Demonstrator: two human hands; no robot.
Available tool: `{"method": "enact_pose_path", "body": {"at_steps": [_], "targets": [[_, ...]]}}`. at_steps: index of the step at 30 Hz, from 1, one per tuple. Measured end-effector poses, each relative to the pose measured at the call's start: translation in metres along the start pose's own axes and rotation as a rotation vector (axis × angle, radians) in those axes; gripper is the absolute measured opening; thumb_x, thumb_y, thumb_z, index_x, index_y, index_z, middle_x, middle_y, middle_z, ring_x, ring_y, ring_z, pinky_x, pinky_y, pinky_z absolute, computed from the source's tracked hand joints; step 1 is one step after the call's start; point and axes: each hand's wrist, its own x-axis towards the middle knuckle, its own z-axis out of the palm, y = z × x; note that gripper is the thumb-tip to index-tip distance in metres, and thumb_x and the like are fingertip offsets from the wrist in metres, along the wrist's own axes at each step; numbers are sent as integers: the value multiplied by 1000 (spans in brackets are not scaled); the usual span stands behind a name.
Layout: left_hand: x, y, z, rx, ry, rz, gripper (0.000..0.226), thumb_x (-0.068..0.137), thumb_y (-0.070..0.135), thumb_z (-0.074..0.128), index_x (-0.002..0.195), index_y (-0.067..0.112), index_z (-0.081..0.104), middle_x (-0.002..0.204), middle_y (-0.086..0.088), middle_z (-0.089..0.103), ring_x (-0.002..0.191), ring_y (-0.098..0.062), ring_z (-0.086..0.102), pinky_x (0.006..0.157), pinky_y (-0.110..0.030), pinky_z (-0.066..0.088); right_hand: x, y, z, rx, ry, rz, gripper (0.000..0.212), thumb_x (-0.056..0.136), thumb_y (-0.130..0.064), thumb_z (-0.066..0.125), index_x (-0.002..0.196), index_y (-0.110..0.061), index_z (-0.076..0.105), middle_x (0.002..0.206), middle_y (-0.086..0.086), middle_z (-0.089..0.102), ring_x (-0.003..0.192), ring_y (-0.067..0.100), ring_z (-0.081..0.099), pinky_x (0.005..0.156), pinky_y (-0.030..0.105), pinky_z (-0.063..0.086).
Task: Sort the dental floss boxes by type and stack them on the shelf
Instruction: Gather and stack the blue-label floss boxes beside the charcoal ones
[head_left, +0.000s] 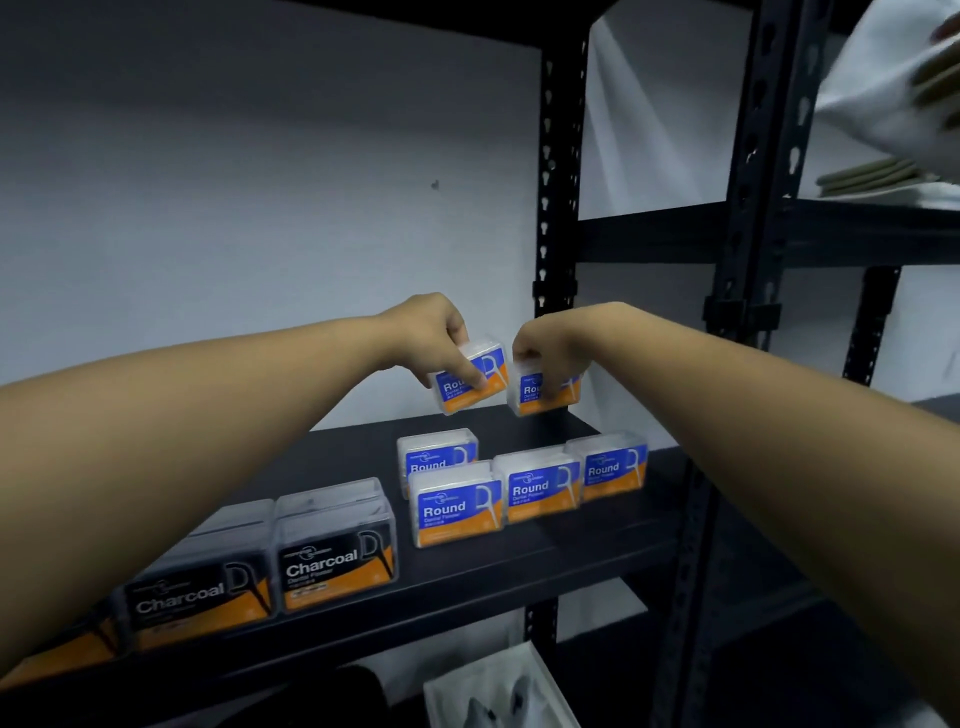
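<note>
2 bare forearms, 2 bare hands, nothing worn that I can see.

From my feed, the left hand (436, 332) and the right hand (545, 345) carry no gloves, rings, watch or wristbands, and behind each wrist the forearm is uncovered all the way back to the picture's edge, with no sleeve cuff in view. Nails are short where I can make them out on the left hand's fingers (470, 371); the right hand's are too blurred to judge.
</note>
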Motion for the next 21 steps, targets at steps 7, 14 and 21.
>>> {"method": "enact_pose_path", "body": {"at_steps": [7, 14, 21], "targets": [[14, 12, 30, -5, -32, 27, 45, 71, 37, 90, 104, 11, 72, 98, -4, 74, 82, -16, 73, 70, -34, 65, 0, 18, 20, 8, -44, 34, 47, 89, -8, 73, 133, -14, 60, 120, 5, 65, 101, 22, 62, 85, 35, 55], [22, 17, 55, 16, -62, 46, 46, 73, 39, 88, 106, 12, 72, 100, -2, 74, 85, -15, 72, 72, -28, 60, -1, 28, 35, 37, -96, 84, 49, 87, -5, 69, 134, -14, 59, 115, 5, 63, 103, 24, 63, 84, 37, 57], [23, 16, 64, 69, -112, 42, 47, 72, 41, 88, 105, 12, 73, 101, -1, 75, 89, -15, 72, 81, -31, 59, 1, 26, 43, 99, -157, 85, 48, 88, -6, 70, 133, -17, 59, 115, 3, 62, 100, 24, 64, 85, 40, 60]]}}
